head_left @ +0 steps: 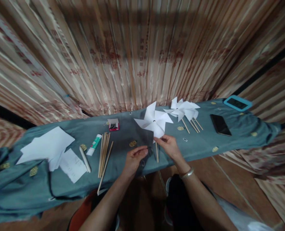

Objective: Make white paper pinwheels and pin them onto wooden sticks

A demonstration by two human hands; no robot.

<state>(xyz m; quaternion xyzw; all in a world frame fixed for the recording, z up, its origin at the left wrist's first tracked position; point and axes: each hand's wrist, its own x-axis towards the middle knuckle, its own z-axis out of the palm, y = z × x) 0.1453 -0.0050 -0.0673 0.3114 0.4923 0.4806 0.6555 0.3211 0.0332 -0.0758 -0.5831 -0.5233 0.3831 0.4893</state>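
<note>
A white paper pinwheel (154, 121) with a shiny pin at its centre stands out over the middle of the table. Its thin wooden stick (157, 153) points down toward the near edge. My right hand (169, 146) is closed on the pinwheel, pinching its lowest blade close to the stick. Just left of the stick is my left hand (135, 158), apart from the pinwheel, thumb and forefinger pressed together. Whatever may be between those fingertips is too small to make out. Finished-looking pinwheels (184, 109) on sticks lie overlapped to the right.
Left on the green cloth (123, 160) lie white paper sheets (48, 144), a white rod (85, 159), a glue stick (94, 145), several wooden sticks (104, 155) and a small red box (113, 124) of dark pins. A phone (220, 124) and a blue-framed device (238, 103) lie right. Curtains (142, 48) hang behind.
</note>
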